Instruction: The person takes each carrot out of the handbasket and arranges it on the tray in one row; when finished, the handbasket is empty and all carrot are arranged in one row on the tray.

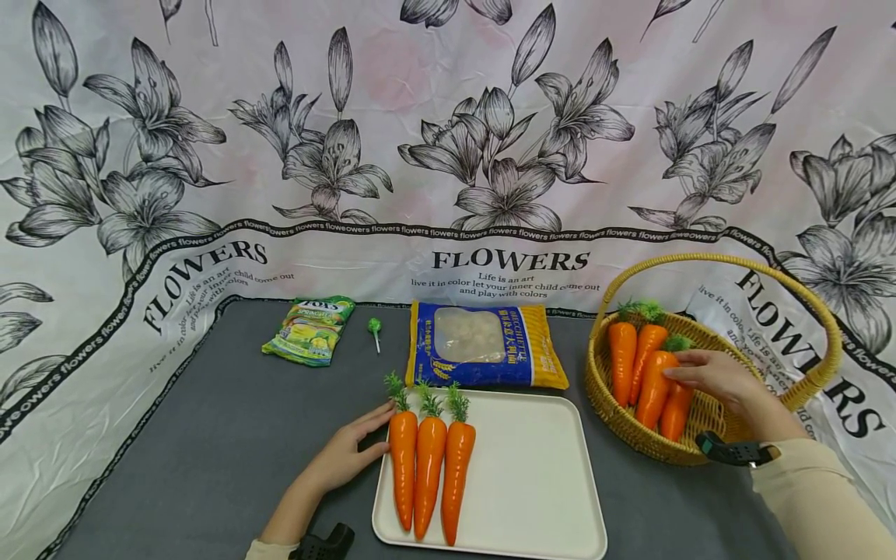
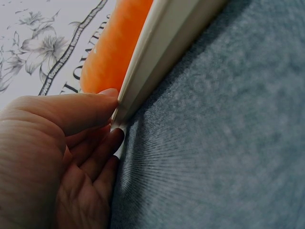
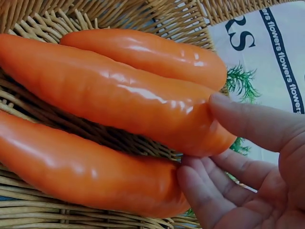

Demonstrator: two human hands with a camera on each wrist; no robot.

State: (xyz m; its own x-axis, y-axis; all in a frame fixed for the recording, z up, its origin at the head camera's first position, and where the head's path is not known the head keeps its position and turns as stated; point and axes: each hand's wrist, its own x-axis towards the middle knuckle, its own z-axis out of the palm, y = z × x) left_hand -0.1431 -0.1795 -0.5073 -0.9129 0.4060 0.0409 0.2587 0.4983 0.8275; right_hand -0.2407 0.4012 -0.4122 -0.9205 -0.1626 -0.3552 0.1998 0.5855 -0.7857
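My right hand (image 1: 721,381) reaches into a woven basket (image 1: 609,435) and pinches the thick end of an orange carrot (image 1: 656,389). In the right wrist view, the thumb lies on top of this carrot (image 3: 143,100) and the fingers are at its side, against a neighbouring carrot (image 3: 86,176). Several carrots with green tops lie in the basket. On the left, my left hand (image 1: 350,451) rests at the edge of a white tray (image 1: 532,474), fingers fairly straight. Its thumb touches the rim (image 2: 143,62) beside a carrot (image 1: 402,467). Three carrots lie side by side on the tray.
Behind the tray lies a blue and yellow pasta bag (image 1: 490,346). A green lollipop (image 1: 374,327) and a green candy bag (image 1: 310,330) are farther left. The basket's tall handle (image 1: 714,258) arches over it. A flower-printed cloth (image 1: 378,194) hangs behind the grey table (image 1: 210,435).
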